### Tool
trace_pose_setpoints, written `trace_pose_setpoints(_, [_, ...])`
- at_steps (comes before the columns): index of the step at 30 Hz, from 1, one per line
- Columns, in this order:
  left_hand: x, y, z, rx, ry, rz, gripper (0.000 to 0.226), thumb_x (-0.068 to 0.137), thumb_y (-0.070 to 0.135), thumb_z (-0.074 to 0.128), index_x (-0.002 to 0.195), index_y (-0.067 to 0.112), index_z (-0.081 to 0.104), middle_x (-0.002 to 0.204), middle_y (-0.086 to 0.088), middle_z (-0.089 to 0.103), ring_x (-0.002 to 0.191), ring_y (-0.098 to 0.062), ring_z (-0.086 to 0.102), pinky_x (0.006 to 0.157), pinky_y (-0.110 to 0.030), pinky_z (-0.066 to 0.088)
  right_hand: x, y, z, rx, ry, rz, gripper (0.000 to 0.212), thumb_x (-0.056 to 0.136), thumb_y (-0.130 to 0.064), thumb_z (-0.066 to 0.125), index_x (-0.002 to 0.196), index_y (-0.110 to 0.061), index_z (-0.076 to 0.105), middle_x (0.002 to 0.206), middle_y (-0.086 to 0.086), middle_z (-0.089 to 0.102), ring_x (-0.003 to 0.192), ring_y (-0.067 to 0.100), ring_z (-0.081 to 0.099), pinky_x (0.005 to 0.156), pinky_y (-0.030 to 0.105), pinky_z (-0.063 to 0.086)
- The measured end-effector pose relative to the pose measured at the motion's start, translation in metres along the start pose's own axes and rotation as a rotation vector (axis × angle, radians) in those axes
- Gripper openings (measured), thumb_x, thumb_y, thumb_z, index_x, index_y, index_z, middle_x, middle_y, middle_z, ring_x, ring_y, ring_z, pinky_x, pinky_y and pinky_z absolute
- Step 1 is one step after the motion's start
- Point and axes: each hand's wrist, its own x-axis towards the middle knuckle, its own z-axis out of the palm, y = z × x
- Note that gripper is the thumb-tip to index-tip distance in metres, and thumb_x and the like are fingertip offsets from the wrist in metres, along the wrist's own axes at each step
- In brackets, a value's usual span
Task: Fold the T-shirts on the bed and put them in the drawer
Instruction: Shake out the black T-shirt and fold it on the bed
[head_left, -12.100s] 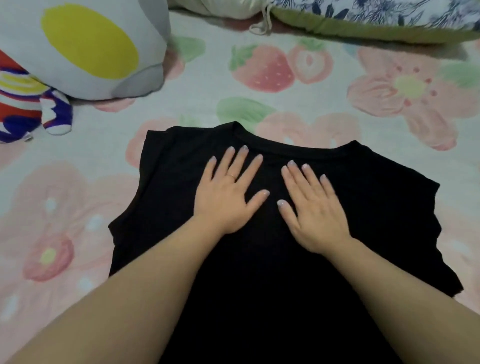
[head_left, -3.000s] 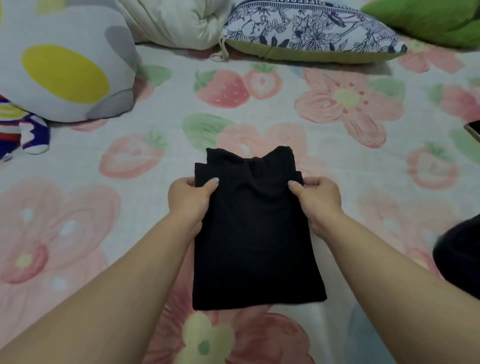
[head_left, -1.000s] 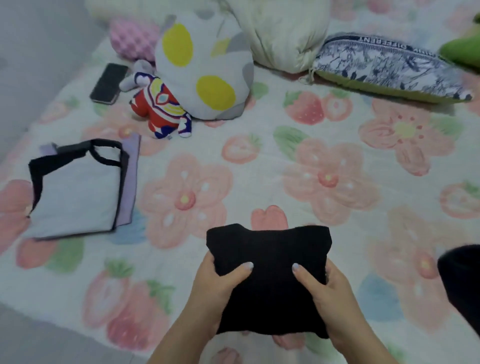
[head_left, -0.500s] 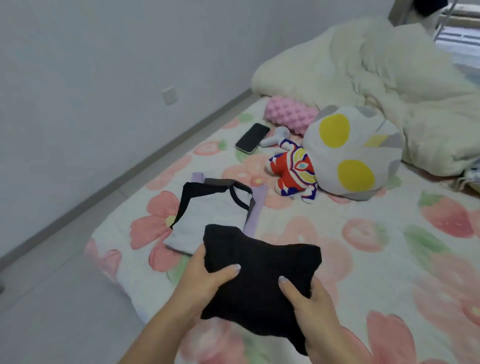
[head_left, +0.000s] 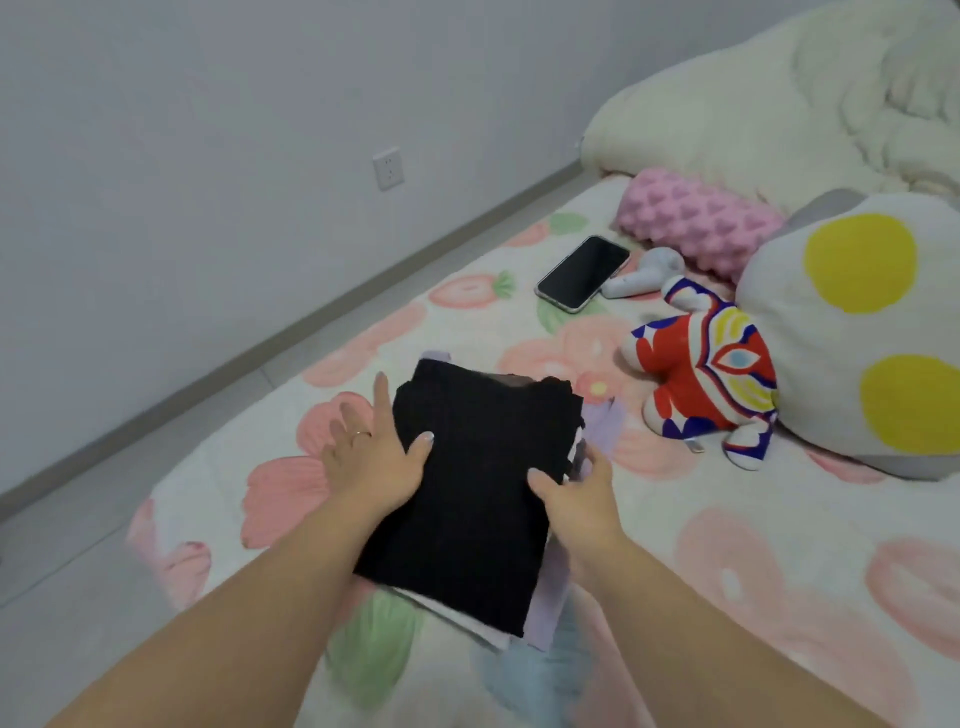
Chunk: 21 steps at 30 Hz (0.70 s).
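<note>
A folded black T-shirt (head_left: 478, 483) lies on top of a small pile of folded shirts near the left edge of the bed (head_left: 727, 545). A white shirt edge (head_left: 457, 618) and a lilac shirt (head_left: 545, 618) show beneath it. My left hand (head_left: 371, 457) is at the shirt's left side, fingers straight and spread over the bed, thumb resting on the black cloth. My right hand (head_left: 582, 499) holds the right edge, thumb on top and fingers down the pile's side. No drawer is in view.
A black phone (head_left: 582, 273) and a white gadget (head_left: 644, 273) lie farther up the bed. A red plush toy (head_left: 706, 374), a yellow-spotted pillow (head_left: 857, 332), a pink cushion (head_left: 696, 223) and a cream duvet (head_left: 779, 104) are to the right. Grey floor (head_left: 78, 545) lies left.
Both hands carried the folded black T-shirt left and set it down on the pile of folded shirts. My left hand's fingers have come off it and spread out.
</note>
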Motion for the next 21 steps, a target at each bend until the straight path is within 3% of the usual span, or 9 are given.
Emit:
trace_pose_setpoints(2, [-0.006,-0.011,0.042,0.146,0.016,0.022,0.066,0.093,0.057,0.026,0.141,0.045,-0.017,0.156,-0.010,-0.015,0.143,-0.031,-0.010,0.113,-0.051,0.000,0.010,0.014,-0.002,-0.460,0.148,-0.008,0.074,0.085,-0.021,0.061,0.144,-0.019,0.016,0.139,0.012,0.039,0.122,0.029,0.044,0.096,0.035,0.038])
trace_pose_setpoints(3, [-0.013,-0.014,0.059,0.147,0.063,0.059,0.060,0.092,0.059,0.021,0.140,0.048,-0.015,0.156,-0.007,-0.016,0.143,-0.028,-0.012,0.113,-0.052,-0.004,0.009,0.021,-0.001,-0.676,0.239,-0.131,0.074,0.084,-0.025,0.060,0.144,-0.020,0.016,0.141,0.013,0.035,0.126,0.030,0.038,0.099,0.038,0.036])
trace_pose_setpoints(5, [-0.024,-0.015,0.079,0.103,0.227,0.153,0.056,0.088,0.062,0.013,0.138,0.049,-0.008,0.157,-0.004,-0.009,0.144,-0.027,-0.009,0.111,-0.050,-0.006,0.008,0.034,0.009,-0.870,0.313,-0.584,0.067,0.083,-0.027,0.056,0.143,-0.018,0.028,0.146,0.015,0.032,0.134,0.032,0.030,0.107,0.041,0.030])
trace_pose_setpoints(7, [-0.029,-0.016,0.088,0.092,0.313,0.223,0.060,0.082,0.060,0.007,0.139,0.046,-0.002,0.158,-0.002,0.000,0.144,-0.028,-0.003,0.111,-0.049,-0.005,0.013,0.042,0.021,-0.995,0.147,-0.929,0.057,0.086,-0.030,0.049,0.141,-0.018,0.038,0.151,0.012,0.029,0.141,0.032,0.022,0.113,0.041,0.015])
trace_pose_setpoints(10, [-0.033,-0.029,0.099,0.191,0.189,0.215,0.073,0.072,0.070,0.003,0.140,0.046,-0.010,0.158,0.002,-0.002,0.145,-0.024,-0.006,0.113,-0.050,-0.002,0.049,0.045,0.012,-1.355,-0.168,-0.777,0.053,0.097,-0.045,0.022,0.147,-0.037,0.007,0.158,-0.008,-0.002,0.145,0.017,-0.007,0.113,0.041,-0.010])
trace_pose_setpoints(12, [-0.032,-0.036,0.104,0.244,0.136,0.191,0.083,0.068,0.080,0.008,0.142,0.047,-0.010,0.158,0.005,-0.007,0.144,-0.024,-0.009,0.113,-0.050,-0.002,0.075,0.042,-0.008,-1.428,-0.180,-0.525,0.052,0.097,-0.049,0.015,0.144,-0.045,-0.005,0.157,-0.013,-0.009,0.144,0.014,-0.010,0.113,0.048,-0.008])
trace_pose_setpoints(15, [-0.032,-0.031,0.097,0.245,0.088,0.184,0.085,0.069,0.079,0.016,0.144,0.044,-0.003,0.158,0.002,-0.003,0.144,-0.026,-0.007,0.113,-0.052,0.001,0.080,0.036,-0.033,-1.303,-0.168,-0.477,0.053,0.098,-0.046,0.020,0.146,-0.041,-0.001,0.157,-0.010,-0.007,0.145,0.020,-0.008,0.117,0.046,0.001])
trace_pose_setpoints(18, [-0.050,-0.019,0.092,0.232,0.169,0.185,0.087,0.071,0.076,0.018,0.147,0.033,0.016,0.156,-0.009,0.017,0.142,-0.036,0.009,0.111,-0.060,0.006,0.042,0.053,-0.071,-1.076,0.008,-0.587,0.053,0.097,-0.036,0.031,0.148,-0.030,0.016,0.156,0.004,0.017,0.143,0.024,0.015,0.115,0.038,0.016])
trace_pose_setpoints(21, [-0.123,0.023,0.116,0.124,0.299,0.374,0.075,0.077,0.061,0.033,0.138,0.018,0.041,0.141,-0.021,0.042,0.131,-0.050,0.029,0.099,-0.073,0.012,-0.021,0.098,-0.152,-0.850,0.332,-0.555,0.049,0.093,-0.024,0.043,0.141,-0.014,0.037,0.145,0.011,0.039,0.136,0.027,0.033,0.112,0.033,0.019])
